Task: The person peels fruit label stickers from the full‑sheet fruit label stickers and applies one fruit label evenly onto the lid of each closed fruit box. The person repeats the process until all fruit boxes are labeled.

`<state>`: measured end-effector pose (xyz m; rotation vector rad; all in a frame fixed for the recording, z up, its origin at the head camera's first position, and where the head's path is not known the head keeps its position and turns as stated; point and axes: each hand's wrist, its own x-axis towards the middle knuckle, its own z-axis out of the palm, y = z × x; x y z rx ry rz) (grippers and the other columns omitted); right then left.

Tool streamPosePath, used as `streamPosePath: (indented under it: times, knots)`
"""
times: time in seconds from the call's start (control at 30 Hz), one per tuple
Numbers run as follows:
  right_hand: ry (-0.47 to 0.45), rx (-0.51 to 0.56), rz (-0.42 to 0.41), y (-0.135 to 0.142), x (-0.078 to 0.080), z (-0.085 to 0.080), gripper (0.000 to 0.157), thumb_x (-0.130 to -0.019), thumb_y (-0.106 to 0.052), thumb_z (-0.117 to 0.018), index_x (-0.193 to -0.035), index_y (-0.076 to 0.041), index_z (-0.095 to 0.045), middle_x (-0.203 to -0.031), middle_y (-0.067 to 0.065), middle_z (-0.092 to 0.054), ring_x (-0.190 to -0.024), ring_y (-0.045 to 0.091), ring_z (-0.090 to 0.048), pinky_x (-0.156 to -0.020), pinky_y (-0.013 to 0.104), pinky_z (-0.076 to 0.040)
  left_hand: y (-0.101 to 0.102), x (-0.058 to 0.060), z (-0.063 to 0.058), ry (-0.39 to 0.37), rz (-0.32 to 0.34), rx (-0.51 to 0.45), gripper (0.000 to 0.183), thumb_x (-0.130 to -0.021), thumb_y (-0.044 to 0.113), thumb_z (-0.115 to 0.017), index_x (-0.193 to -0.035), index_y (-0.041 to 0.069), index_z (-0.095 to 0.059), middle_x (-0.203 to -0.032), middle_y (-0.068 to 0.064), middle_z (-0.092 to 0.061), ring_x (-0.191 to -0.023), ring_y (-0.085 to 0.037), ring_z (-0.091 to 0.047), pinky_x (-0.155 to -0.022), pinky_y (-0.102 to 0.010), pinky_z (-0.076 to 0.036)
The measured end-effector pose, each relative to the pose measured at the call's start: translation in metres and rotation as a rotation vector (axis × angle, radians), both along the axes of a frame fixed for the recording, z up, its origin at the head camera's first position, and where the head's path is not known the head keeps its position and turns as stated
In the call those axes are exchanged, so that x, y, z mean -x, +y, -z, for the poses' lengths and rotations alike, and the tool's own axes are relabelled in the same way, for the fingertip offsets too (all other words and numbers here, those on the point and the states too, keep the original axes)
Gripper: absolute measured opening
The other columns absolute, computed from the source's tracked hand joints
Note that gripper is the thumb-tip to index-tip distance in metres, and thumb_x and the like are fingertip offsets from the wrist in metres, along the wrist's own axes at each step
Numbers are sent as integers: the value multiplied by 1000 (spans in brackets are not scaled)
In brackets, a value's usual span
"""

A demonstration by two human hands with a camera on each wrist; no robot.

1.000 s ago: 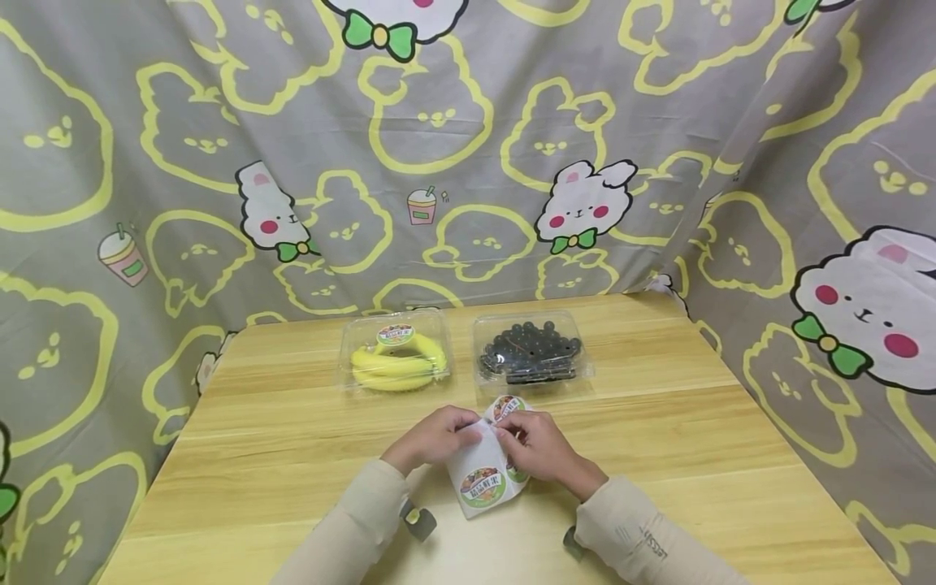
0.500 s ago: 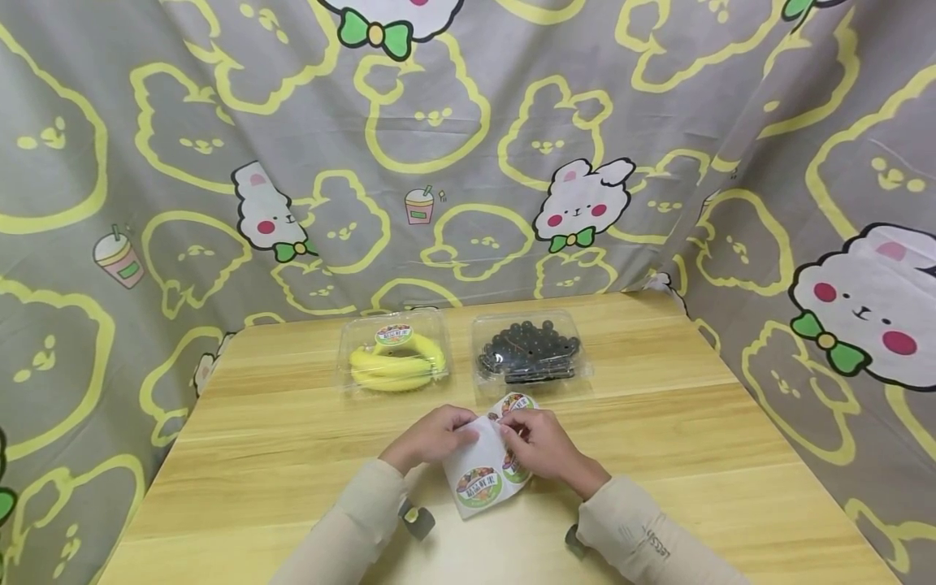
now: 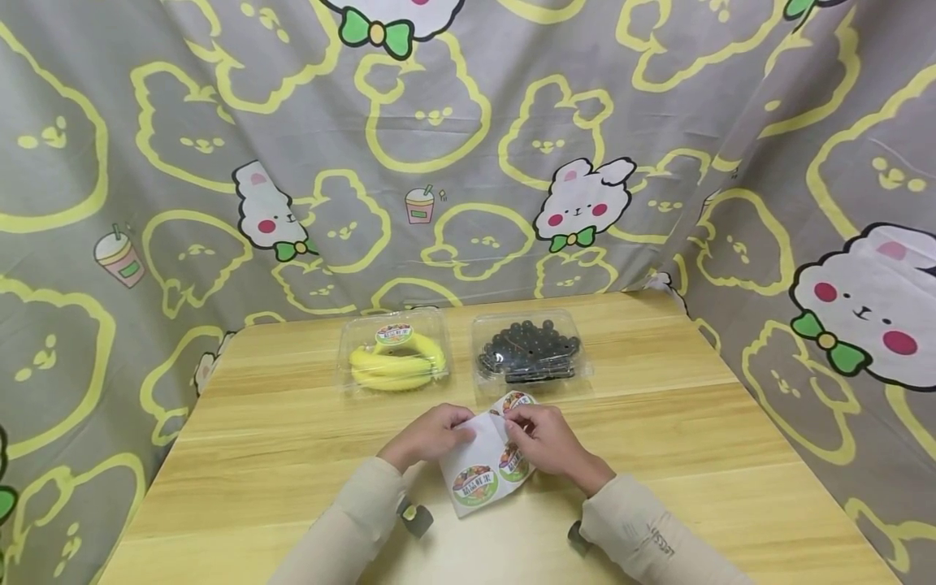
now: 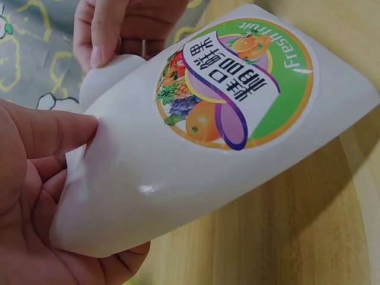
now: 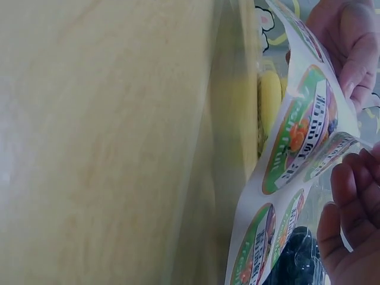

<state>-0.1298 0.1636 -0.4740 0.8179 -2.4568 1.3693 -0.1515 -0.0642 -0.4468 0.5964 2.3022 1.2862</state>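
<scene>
My left hand (image 3: 430, 437) grips a white sheet of round fruit stickers (image 3: 475, 445) by its upper left edge, thumb on the face and fingers behind. Beside it, my right hand (image 3: 550, 443) pinches the edge of one sticker (image 5: 335, 155), which stands partly lifted from its backing in the right wrist view. In the left wrist view a curled white edge shows under the right fingers (image 4: 105, 44). Another printed sticker (image 4: 234, 83) lies flat on the sheet, with a fruit picture and green border. The sheet is bent and held above the table.
Behind the hands stand two clear plastic boxes: bananas (image 3: 395, 370) with a round label (image 3: 393, 334) on the lid, and dark grapes (image 3: 530, 349). Both are on the wooden table (image 3: 278, 439). A patterned curtain (image 3: 453, 154) encloses the back and sides.
The right hand has shifted slightly right, away from the left hand, with the pinched sticker edge. The sheet's lower end has swung a little left, and more of its right side shows.
</scene>
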Motion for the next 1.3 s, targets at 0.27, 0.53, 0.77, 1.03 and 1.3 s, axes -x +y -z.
streamPosePath:
  times: [0.27, 0.53, 0.77, 1.03, 1.3]
  knots:
    - [-7, 17, 10, 5, 0, -2, 8, -87, 0, -64, -91, -2, -71, -79, 2, -68, -64, 5, -58, -56, 24, -53, -1, 0, -2, -2, -1, 18, 13, -96, 6, -56, -96, 1, -68, -80, -2, -67, -67, -14, -62, -61, -29, -53]
    - [-45, 17, 37, 10, 0, -5, 7, -88, 1, -64, -90, -2, -70, -76, -1, -66, -64, 6, -57, -56, 24, -52, -2, 0, -4, 12, -13, 56, 13, -95, 6, -56, -94, 3, -68, -80, -2, -67, -69, -14, -62, -63, -30, -52]
    - [-74, 25, 47, 15, 0, -7, 7, -89, 0, -63, -88, -3, -69, -73, 0, -64, -62, 8, -57, -54, 25, -52, -2, 1, -2, 10, -23, 74, 13, -95, 6, -55, -92, 3, -68, -79, -2, -67, -68, -14, -62, -63, -30, -53]
    - [-79, 44, 56, 20, 2, -7, 7, -89, 0, -62, -87, -3, -68, -73, -2, -65, -62, 8, -58, -55, 25, -53, -3, 2, 1, 27, -25, 79, 13, -95, 6, -56, -93, 3, -68, -78, -1, -66, -67, -14, -62, -62, -30, -53]
    - [-71, 39, 79, 22, 2, -10, 8, -88, 1, -63, -88, -3, -69, -74, -3, -65, -63, 8, -57, -56, 25, -52, -4, 2, 0, 37, -26, 82, 13, -95, 5, -55, -93, 3, -68, -78, -1, -67, -67, -14, -61, -61, -30, -52]
